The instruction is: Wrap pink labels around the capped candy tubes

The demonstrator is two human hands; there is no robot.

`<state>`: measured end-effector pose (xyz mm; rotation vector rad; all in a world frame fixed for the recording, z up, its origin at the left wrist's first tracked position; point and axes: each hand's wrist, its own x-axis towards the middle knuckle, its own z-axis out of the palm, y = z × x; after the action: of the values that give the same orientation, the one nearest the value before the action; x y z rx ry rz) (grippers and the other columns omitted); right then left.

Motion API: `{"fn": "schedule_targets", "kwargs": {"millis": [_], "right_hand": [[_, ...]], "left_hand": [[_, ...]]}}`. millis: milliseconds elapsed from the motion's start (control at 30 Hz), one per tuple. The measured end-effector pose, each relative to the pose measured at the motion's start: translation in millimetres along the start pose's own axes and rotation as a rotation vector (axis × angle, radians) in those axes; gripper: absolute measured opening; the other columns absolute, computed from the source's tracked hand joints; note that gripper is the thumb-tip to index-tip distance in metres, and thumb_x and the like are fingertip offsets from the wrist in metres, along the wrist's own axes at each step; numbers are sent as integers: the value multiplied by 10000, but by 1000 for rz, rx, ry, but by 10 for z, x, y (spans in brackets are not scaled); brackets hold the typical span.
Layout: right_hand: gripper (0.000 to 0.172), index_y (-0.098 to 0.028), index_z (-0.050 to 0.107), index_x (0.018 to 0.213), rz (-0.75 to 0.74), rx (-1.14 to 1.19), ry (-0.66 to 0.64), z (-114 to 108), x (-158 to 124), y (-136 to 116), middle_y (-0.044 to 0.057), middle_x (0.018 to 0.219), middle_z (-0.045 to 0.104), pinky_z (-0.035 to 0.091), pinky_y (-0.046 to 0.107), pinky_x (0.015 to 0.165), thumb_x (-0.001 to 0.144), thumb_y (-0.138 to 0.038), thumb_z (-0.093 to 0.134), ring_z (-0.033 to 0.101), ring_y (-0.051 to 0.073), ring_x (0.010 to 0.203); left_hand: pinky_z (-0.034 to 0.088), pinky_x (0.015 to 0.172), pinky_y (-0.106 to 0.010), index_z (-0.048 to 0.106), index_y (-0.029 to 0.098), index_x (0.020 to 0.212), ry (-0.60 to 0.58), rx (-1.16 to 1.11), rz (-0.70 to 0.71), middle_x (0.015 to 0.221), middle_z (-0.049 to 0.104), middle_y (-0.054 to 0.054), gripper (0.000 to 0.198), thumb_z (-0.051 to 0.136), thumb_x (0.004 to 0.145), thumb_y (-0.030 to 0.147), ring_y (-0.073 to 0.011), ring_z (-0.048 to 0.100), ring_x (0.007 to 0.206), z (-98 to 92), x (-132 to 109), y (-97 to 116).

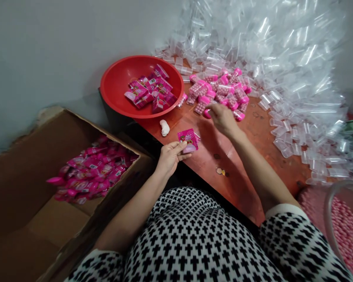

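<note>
My left hand (170, 156) is closed on a small pink printed packet (188, 140), held just above the near edge of the red table (247, 164). My right hand (222, 117) reaches forward with fingers pinched on a pink-capped tube (207, 113) at the front of a pile of filled pink candy tubes (220, 92). A red bowl (117, 84) behind my left hand holds several pink packets (151, 94).
A large heap of empty clear plastic tubes (282, 51) covers the back right of the table. A cardboard box (41, 184) at the left holds many pink packets (91, 172). A small white lump (164, 127) lies beside the bowl. A container of pink candy balls (345, 229) sits at the right edge.
</note>
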<state>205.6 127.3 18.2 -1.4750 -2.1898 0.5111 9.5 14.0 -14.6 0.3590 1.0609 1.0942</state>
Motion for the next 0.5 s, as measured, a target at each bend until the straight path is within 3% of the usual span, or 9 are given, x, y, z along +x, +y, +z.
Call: {"fn": "schedule_targets", "kwargs": {"millis": [100, 267, 400, 500], "right_hand": [[339, -141, 593, 1203, -84, -415, -53, -97, 201, 252, 174, 1313, 574, 350, 508, 976, 915, -114, 416, 465, 324, 1203], [264, -140, 649, 1082, -126, -661, -176, -99, 198, 481, 171, 1061, 643, 375, 475, 867, 932, -204, 440, 510, 322, 1044], [210, -143, 628, 911, -39, -479, -168, -124, -10, 559, 125, 931, 636, 406, 415, 793, 805, -322, 655, 543, 274, 909], [270, -180, 554, 821, 146, -24, -2, -86, -252, 421, 44, 778, 617, 436, 345, 692, 715, -356, 730, 552, 197, 740]], "left_hand": [[580, 582, -236, 663, 94, 689, 39, -41, 24, 687, 688, -43, 222, 815, 650, 250, -116, 653, 593, 13, -4, -12], [561, 538, -207, 665, 80, 662, 80, -66, 26, 645, 660, -25, 223, 833, 614, 219, -87, 610, 550, 68, -13, -25], [517, 456, -171, 666, 84, 656, 126, -34, 28, 629, 647, -14, 233, 846, 595, 220, -66, 572, 500, 82, -4, -44], [514, 446, -168, 640, 90, 607, 133, -18, 45, 602, 632, -11, 271, 862, 573, 241, -67, 571, 486, 72, -4, -74]]}}
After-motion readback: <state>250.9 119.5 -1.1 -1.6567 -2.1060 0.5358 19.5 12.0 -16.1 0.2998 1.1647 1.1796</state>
